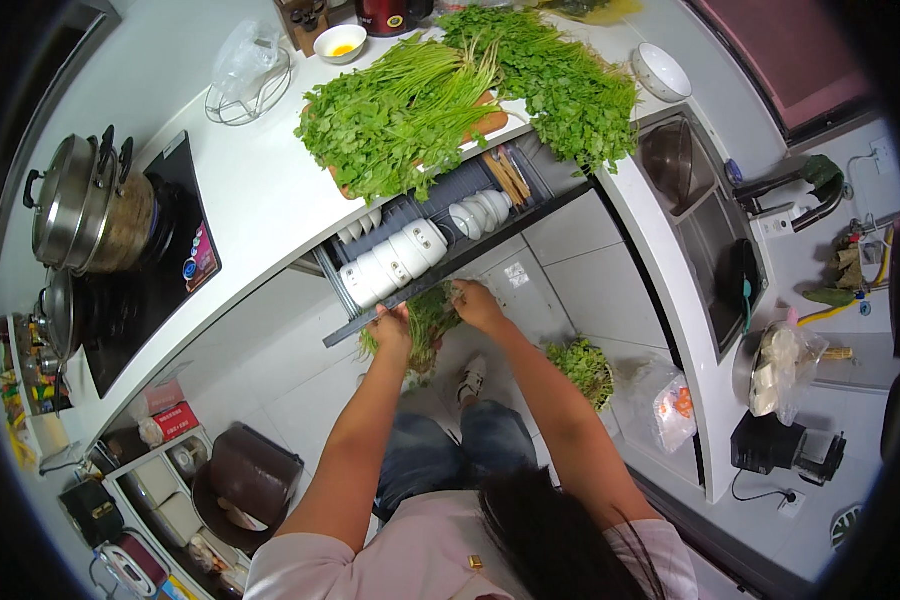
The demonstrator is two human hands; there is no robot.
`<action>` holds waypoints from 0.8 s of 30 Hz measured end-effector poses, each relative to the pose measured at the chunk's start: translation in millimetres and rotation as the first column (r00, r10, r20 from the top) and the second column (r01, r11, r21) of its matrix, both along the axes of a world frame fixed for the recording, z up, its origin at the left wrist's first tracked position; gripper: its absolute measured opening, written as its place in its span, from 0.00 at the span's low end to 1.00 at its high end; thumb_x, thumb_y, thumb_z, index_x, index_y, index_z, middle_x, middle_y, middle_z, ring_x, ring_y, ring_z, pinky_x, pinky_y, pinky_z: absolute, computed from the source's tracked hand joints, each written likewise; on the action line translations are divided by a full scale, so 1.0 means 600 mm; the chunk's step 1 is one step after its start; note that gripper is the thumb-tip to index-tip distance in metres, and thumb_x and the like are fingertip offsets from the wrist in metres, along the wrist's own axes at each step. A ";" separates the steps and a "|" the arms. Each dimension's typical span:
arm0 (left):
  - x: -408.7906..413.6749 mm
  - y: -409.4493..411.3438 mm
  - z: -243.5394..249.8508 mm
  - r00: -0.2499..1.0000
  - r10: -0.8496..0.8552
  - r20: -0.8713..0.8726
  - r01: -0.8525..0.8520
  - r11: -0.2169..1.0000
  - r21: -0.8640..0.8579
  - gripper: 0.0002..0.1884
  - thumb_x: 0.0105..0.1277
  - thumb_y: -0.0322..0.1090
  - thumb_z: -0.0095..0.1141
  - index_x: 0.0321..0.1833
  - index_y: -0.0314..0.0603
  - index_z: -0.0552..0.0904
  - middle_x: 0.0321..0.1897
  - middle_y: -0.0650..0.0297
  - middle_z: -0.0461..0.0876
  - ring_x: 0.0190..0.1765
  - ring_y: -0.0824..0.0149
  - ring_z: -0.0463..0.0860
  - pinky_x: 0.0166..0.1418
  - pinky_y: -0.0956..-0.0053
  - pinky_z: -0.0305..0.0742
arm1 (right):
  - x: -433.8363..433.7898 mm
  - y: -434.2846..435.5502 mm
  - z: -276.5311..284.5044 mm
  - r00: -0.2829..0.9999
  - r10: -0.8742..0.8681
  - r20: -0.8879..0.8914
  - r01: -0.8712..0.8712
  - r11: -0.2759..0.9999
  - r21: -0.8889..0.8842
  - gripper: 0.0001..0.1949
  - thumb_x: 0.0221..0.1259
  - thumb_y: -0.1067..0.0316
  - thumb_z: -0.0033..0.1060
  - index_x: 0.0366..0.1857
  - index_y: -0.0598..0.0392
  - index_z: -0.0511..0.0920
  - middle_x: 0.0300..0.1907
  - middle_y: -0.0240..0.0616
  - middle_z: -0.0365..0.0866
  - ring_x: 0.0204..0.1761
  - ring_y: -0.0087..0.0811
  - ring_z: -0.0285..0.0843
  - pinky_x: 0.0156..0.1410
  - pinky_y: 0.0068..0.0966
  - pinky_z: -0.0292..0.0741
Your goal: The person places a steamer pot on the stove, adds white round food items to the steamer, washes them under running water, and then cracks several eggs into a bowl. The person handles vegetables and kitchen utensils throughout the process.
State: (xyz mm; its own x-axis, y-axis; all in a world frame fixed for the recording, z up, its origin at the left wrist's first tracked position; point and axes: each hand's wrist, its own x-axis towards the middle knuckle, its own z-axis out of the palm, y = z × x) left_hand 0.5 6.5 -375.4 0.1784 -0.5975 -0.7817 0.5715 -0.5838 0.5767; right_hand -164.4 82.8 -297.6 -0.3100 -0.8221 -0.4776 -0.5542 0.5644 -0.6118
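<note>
A dish drawer is pulled out below the white countertop. My left hand (390,328) grips its dark drawer front (356,328) near the left end. My right hand (476,304) is just short of the drawer front, fingers curled; whether it holds something is not clear. Inside the drawer, white bowls (394,262) stand nested in a row on the rack, with smaller white dishes (480,214) and wooden chopsticks (508,174) to their right. Leafy greens (424,330) lie on the floor below my hands, partly hidden by the drawer and my left hand.
Piled leafy herbs (397,112) cover a cutting board (487,124) and overhang the drawer. A stacked steel steamer (90,206) stands on the cooktop (169,300) at left. The sink (709,240) is at right. A basket of greens (581,367) and a bin (251,480) stand on the floor.
</note>
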 end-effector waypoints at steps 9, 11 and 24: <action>0.011 -0.049 -0.010 0.990 -0.113 -0.089 0.124 0.984 0.131 0.19 0.74 0.45 0.43 0.59 0.45 0.59 0.28 0.56 0.83 0.26 0.61 0.85 0.23 0.69 0.80 | -0.018 0.006 0.017 0.996 -0.070 -0.048 0.060 0.979 -0.194 0.20 0.59 0.67 0.54 0.57 0.57 0.74 0.53 0.55 0.76 0.51 0.50 0.75 0.57 0.39 0.72; 0.019 -0.065 0.002 0.974 -0.181 -0.136 0.200 0.969 0.147 0.15 0.74 0.48 0.42 0.46 0.43 0.69 0.27 0.61 0.83 0.28 0.64 0.85 0.23 0.70 0.79 | -0.025 0.012 0.024 0.997 -0.050 -0.063 0.038 0.984 -0.172 0.19 0.61 0.66 0.52 0.57 0.55 0.75 0.52 0.54 0.76 0.52 0.50 0.75 0.57 0.41 0.73; -0.169 -0.121 0.170 0.466 -0.824 -0.324 0.791 0.552 -0.266 0.14 0.73 0.39 0.44 0.56 0.42 0.71 0.38 0.58 0.82 0.37 0.63 0.83 0.41 0.71 0.81 | -0.048 0.049 0.107 0.906 -0.355 -0.230 0.257 0.893 -0.369 0.15 0.56 0.69 0.55 0.48 0.56 0.80 0.44 0.51 0.81 0.46 0.51 0.78 0.55 0.38 0.74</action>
